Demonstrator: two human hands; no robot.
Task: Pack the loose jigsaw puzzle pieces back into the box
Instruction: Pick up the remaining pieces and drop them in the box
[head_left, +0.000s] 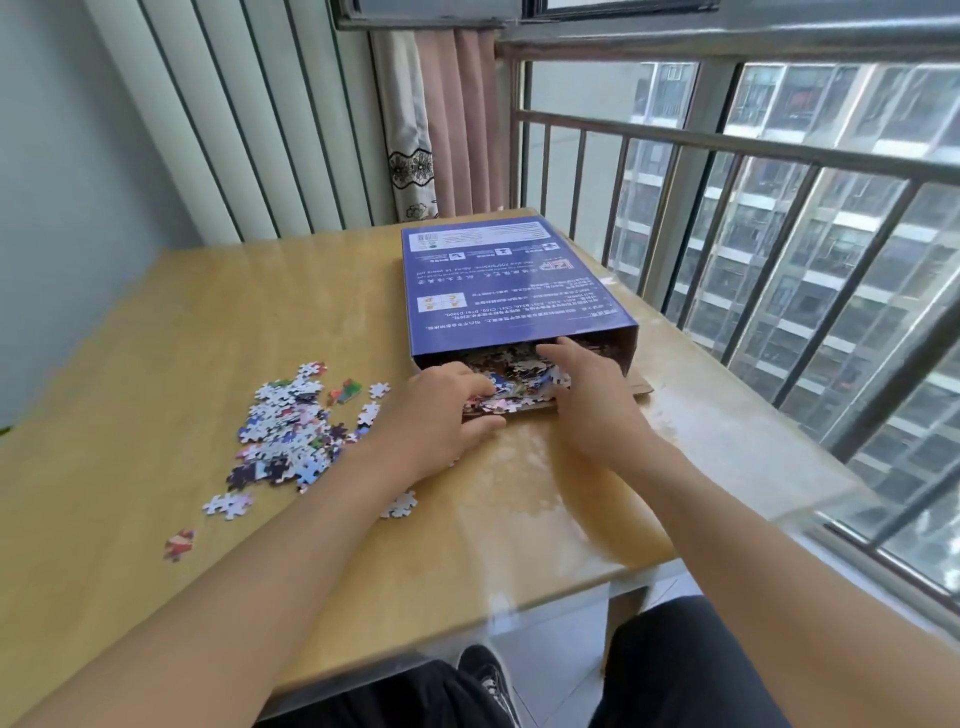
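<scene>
Presently, puzzle pieces (511, 382) are pushed into the box (506, 283) mouth by both hands, left (441, 415) and right (587, 395), fingers loosely spread; the pile (285, 431) on the counter (156, 338) likely awaits gathering.

A blue box (506, 280) with white print lies on the tan tabletop (156, 322); white-backed, multicoloured puzzle pieces (291, 431) are scattered near its left edge.

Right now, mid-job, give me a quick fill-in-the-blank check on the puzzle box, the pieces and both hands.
1. The blue puzzle box lies flat with its open end facing the ____.
2. The big pile of loose pieces sits on the table to the ____ of the box.
3. Both the left hand and right hand are at the box's ____.

Missing words: person; left; opening
</scene>
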